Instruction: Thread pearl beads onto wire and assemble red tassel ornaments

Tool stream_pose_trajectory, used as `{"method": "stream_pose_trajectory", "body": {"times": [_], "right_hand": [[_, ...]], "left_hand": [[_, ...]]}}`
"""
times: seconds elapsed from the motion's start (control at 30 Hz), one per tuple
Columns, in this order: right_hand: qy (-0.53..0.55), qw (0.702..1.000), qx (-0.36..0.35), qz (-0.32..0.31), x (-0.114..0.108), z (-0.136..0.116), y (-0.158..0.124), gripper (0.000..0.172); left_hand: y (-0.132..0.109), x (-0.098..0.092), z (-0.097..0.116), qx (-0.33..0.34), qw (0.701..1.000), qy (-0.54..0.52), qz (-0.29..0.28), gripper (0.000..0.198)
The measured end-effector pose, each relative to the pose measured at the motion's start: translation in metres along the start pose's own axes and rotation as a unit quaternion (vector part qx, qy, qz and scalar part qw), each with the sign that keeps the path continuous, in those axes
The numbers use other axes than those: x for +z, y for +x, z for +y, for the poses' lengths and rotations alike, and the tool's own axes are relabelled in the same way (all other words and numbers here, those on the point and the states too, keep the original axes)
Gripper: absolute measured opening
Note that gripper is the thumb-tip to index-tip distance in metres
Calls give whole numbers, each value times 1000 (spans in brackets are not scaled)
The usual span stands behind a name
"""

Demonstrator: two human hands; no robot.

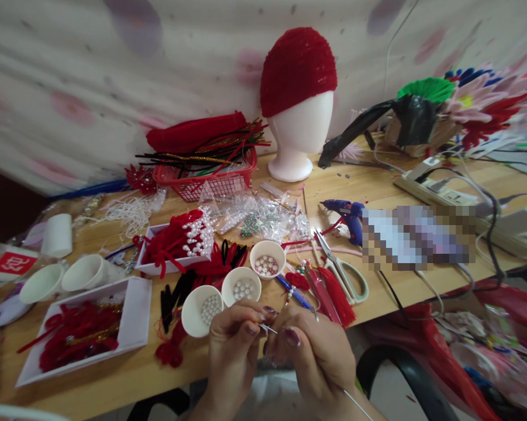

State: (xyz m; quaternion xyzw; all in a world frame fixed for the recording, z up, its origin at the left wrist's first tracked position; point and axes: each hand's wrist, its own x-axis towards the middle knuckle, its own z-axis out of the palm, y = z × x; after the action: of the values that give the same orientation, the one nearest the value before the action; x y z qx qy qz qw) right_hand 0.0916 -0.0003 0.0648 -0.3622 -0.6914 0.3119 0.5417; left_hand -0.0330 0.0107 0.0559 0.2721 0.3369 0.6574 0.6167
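My left hand and my right hand meet at the table's front edge, fingertips pinched together on a thin silver wire. The wire runs down past my right wrist toward the lower right. Just beyond my fingers stand three small white cups of pearl beads. A blue beaded pin and a red tassel lie close to my right hand.
White trays of red ornaments sit left. Scissors, a blue glue gun, a red basket of pipe cleaners, a foam head with a red cap, power strips and cables are about.
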Motion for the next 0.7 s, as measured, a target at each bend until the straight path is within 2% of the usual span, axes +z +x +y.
{"method": "stream_pose_trajectory", "body": {"times": [0.2,0.37,0.7], "right_hand": [[48,999,-8,-11,-1,-3,3,30],[30,999,-6,-8,-1,-2,0,30],[25,1000,8,8,0,-2,-1,30]], "left_hand": [[0,-2,1,3,1000,9,9,17],[0,-6,-1,-17,1000,-3,-24,13],[-2,0,2,-26,1000,-1,-10,17]]}}
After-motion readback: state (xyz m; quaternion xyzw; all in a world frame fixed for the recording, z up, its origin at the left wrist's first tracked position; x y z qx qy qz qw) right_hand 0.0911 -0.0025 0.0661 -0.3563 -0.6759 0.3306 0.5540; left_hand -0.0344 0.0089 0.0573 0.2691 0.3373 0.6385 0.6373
